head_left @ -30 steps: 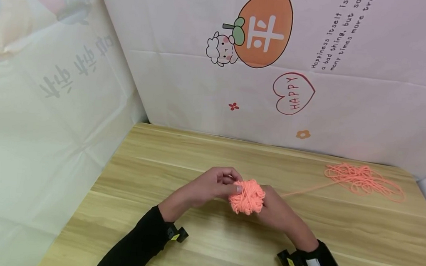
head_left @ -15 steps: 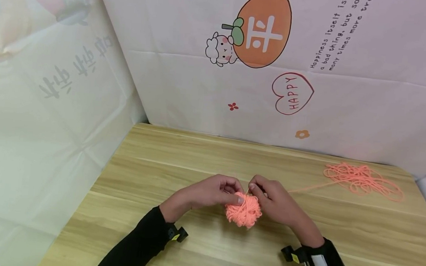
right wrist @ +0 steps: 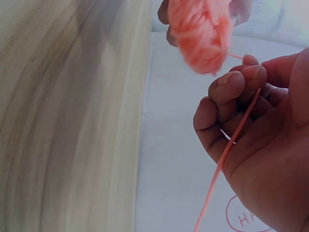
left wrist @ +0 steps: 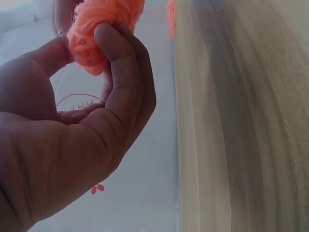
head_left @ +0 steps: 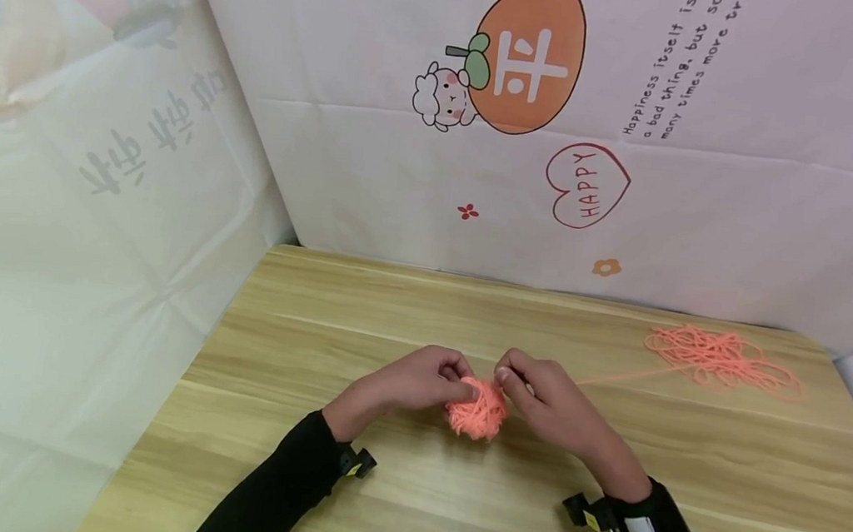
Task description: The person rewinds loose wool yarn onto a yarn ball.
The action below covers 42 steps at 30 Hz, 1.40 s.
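A coral-pink yarn ball [head_left: 478,412] is pinched between the thumb and fingers of my left hand [head_left: 417,380], above the middle of the table. Close by on its right, my right hand [head_left: 554,401] pinches the yarn strand [right wrist: 236,130] between thumb and fingertips. In the right wrist view that strand runs across the palm, and a short length links the fingertips to the ball. Past the right hand, the strand stretches to a loose heap of the same yarn [head_left: 720,356] at the table's back right. The left wrist view shows the left fingertips pressed against the windings.
The wooden table [head_left: 280,313] has its back edge against a printed white sheet [head_left: 365,186]. Another pale sheet [head_left: 131,293] hangs along the left side. Both wrists carry black straps with small cameras.
My right hand has come out from behind the yarn ball to its right side, pinching the strand. The ball dipped toward me, then shifted slightly left and turned.
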Motion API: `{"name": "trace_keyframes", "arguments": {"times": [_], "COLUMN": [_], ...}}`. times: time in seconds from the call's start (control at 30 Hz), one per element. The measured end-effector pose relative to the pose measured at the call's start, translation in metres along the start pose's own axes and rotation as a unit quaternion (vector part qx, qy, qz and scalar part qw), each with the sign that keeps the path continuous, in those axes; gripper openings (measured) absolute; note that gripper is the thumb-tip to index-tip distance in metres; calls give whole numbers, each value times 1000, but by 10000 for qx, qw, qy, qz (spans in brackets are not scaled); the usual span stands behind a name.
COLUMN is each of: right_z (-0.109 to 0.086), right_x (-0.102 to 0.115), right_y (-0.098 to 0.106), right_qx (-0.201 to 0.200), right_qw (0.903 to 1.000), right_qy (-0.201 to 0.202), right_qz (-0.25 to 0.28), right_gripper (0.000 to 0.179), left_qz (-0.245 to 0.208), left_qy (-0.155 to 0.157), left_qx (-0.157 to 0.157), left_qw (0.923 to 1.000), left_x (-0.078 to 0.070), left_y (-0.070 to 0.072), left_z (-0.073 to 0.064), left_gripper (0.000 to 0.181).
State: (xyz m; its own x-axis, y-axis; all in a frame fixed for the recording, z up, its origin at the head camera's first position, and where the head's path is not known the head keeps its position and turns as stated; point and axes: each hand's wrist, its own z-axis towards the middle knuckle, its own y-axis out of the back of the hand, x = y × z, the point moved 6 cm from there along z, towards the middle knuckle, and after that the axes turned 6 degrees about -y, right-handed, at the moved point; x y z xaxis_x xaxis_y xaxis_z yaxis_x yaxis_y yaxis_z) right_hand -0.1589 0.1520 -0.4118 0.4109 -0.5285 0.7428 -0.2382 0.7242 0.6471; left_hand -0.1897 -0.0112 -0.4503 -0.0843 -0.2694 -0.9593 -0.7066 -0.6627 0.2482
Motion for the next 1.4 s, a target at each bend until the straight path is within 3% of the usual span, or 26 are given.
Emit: {"name": "trace_keyframes", "arguments": {"times": [0.23,0.5,0.7,0.9,1.03,1.13,1.23,1.4], "right_z": [-2,-1,-1,0,0,1,1,2], "right_x": [1,7,27,43,36,22,7,-1], "right_y": [-2,-5,-5,-5,-10,-16,-21,-19], "right_qx": [86,67,142,365,456,474,457,440], "right_qw": [9999,9998,9997,9989,9985,9984,9985,9985], "right_qy": [9,-154,-111,-235,-213,-174,-111,-68], "right_qz": [55,86,176,155,207,235,268,307], "right_gripper": [22,21,23,27,27,26,25,22], "left_qz": [-58,-67,-401,-1266,-1646,-1814,-1901,-1919], "left_qy": [265,82,-156,-514,-739,-837,-943,-1323], "left_qx": [-599,-1340,-1828,-2062,-2080,-1938,-1640,-863], "left_qw": [9978,9909,9822,9689,9613,9605,9634,9686], "left_x": [0,-4,-7,-13,-17,-20,-25,-32], "left_y": [11,27,34,39,41,40,38,28], "left_z": [1,2,2,0,0,0,-1,-2], "left_gripper": [26,26,20,19,22,23,27,29]}}
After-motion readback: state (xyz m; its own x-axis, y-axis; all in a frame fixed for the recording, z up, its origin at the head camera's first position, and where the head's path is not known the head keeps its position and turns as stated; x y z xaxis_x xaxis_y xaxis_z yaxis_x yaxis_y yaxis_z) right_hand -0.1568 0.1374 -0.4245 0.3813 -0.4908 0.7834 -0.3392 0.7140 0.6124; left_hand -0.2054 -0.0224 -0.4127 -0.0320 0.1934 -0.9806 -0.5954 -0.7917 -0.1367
